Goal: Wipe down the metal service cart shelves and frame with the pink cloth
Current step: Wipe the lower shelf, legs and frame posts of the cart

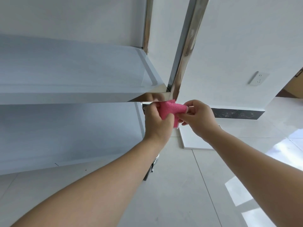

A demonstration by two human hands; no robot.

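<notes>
The metal service cart fills the left of the head view, with a middle shelf (pixel 73 71) and a lower shelf (pixel 68 133). Its shiny front corner post (pixel 186 46) rises up to the right of the middle shelf. The pink cloth (pixel 170 108) is wrapped around the post just below the middle shelf's corner. My left hand (pixel 157 123) grips the cloth's left end. My right hand (pixel 198 118) pinches its right end. The post section behind the cloth is hidden.
A rear cart post (pixel 147 25) stands against the white wall. A caster wheel (pixel 151 167) shows below my left forearm. A white board (pixel 196 138) lies on the tiled floor. A wall socket (pixel 258 78) sits to the right, with a dark skirting strip (pixel 237 113) below it.
</notes>
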